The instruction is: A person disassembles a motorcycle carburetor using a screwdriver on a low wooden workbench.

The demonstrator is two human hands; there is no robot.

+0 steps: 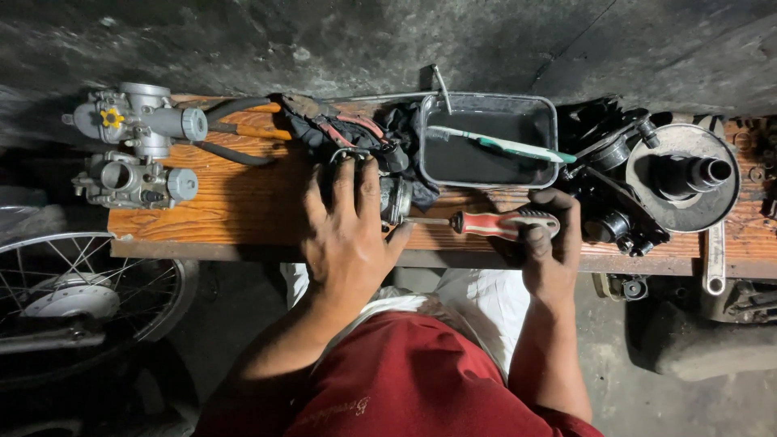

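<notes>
While left hand (350, 235) pins carburetor (394, 197), right hand (550, 243) drives screwdriver (486, 223)

Two carburetors (133, 150), toothbrush (502, 146) across a tray (488, 103), perhaps oily; wheel (77, 295) below.
</notes>
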